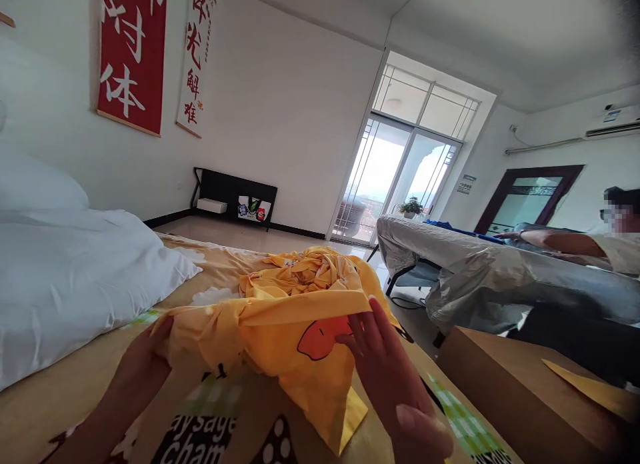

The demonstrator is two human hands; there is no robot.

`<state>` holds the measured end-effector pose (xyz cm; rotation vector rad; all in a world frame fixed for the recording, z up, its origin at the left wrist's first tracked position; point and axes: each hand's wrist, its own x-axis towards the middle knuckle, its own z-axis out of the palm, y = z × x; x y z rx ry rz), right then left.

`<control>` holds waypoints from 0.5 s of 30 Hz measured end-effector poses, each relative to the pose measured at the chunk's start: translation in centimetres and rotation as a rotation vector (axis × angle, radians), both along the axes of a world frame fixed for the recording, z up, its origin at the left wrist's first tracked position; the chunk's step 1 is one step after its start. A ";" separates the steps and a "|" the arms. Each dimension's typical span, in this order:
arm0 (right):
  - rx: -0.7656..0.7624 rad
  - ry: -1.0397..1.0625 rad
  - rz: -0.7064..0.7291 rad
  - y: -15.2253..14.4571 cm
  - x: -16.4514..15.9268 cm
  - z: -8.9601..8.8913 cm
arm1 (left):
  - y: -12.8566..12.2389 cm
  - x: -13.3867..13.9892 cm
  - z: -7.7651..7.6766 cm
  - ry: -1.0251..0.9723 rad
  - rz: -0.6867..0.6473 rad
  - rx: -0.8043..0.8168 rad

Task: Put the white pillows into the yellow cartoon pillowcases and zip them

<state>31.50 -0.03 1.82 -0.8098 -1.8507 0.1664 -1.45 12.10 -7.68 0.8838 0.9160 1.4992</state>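
A yellow printed cloth with an orange, black-outlined shape hangs folded in front of me, its upper hem stretched between both hands. At its left end, my left hand is closed round the bunched fabric. My right hand touches the right end of the hem, its fingers stretched over the cloth and its thumb apart. Behind the hem, more of the yellow fabric lies in a crumpled heap. Beneath it spreads a tan patterned bed sheet with printed lettering and green checks.
White bedding is piled at left. A cardboard box stands at right, near a plastic-covered table where another person leans with an arm outstretched. A low black shelf and glass doors are farther back.
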 end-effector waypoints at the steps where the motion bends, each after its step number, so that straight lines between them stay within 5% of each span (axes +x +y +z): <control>1: -0.068 0.023 0.063 0.1 -0.3 -0.2 | 0.3 -1.1 0.2 0.039 0.042 -0.035; 3: -0.179 -0.039 0.041 0.6 -0.9 -1.1 | 1.1 -2.6 -0.2 0.248 0.172 -0.073; 6: -0.257 -0.209 -0.205 2.8 -1.4 -3.1 | 2.3 -3.4 -1.7 0.591 0.403 0.001; 8: -0.270 -0.234 -0.328 4.9 -1.3 -4.5 | 2.2 -3.1 -2.2 0.750 0.652 0.185; 10: -0.302 -0.209 -0.393 6.6 -0.9 -5.7 | 1.1 -2.4 -2.2 0.893 0.844 0.539; 13: -0.360 -0.188 -0.443 7.8 -0.4 -6.5 | -1.3 -0.5 -2.3 1.126 0.572 1.063; 15: -0.404 -0.236 -0.510 7.7 -0.5 -6.4 | -2.2 0.9 -2.9 1.286 0.325 1.119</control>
